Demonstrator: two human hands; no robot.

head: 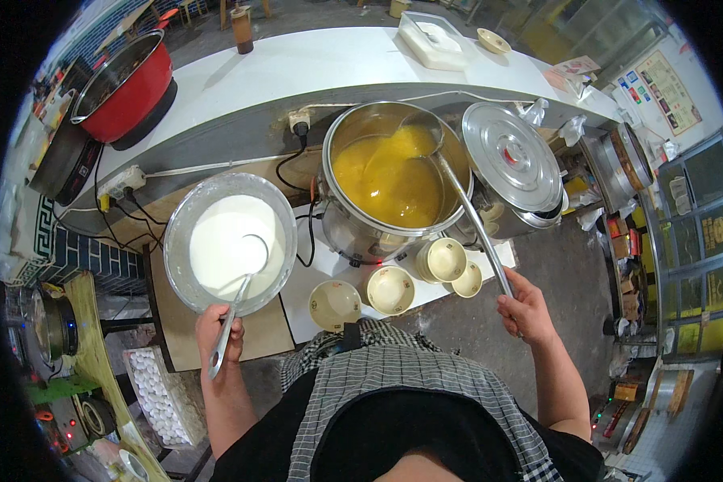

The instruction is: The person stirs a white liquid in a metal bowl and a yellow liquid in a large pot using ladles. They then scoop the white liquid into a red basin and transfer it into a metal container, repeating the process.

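My left hand [220, 334] grips the handle of a metal ladle [232, 319] whose bowl sits in white liquid [232, 232] inside a round basin [178, 265]. With my right hand [525, 306] I hold a long-handled metal ladle [473, 214]; its bowl is over the yellow soup-like liquid [391, 187] in a big stainless steel pot [337, 211], and yellow liquid runs down from it. Below the pot stand a wide cream bowl [335, 305], a second bowl [390, 290], and a group of smaller bowls [446, 260] towards the right.
A metal lid [511, 156] with a red-centred knob leans right of the pot. Beyond is a white counter [301, 66] with a red pot [129, 90], a brown bottle [241, 30] and a clear tub of white contents [432, 45]. Cables and a power strip [122, 182] lie behind the basin.
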